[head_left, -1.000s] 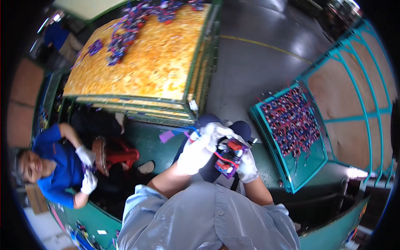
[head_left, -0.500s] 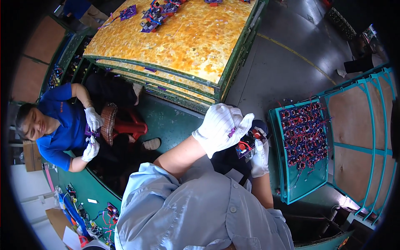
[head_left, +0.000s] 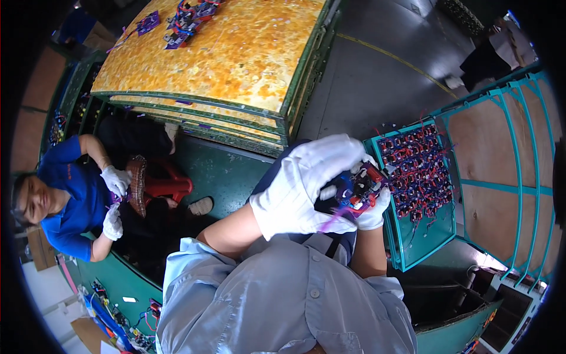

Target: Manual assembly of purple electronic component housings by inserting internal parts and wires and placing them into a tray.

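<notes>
Right hand gripped the circuit board [head_left: 370, 184] by its near edge, left of the teal tray [head_left: 429, 246] | left hand [head_left: 298, 187], fingers spread wide, hovered alongside | steady edge support, fingertips off the components: that looked the tidy way!

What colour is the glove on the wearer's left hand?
The left glove is white, showing best in the head view.

Got white gloves [head_left: 303, 189], a greyish-blue shirt [head_left: 259, 295], red and black circuit board [head_left: 367, 187], blotchy yellow-orange tabletop [head_left: 218, 68], and that tray [head_left: 429, 237] is super teal.
</notes>
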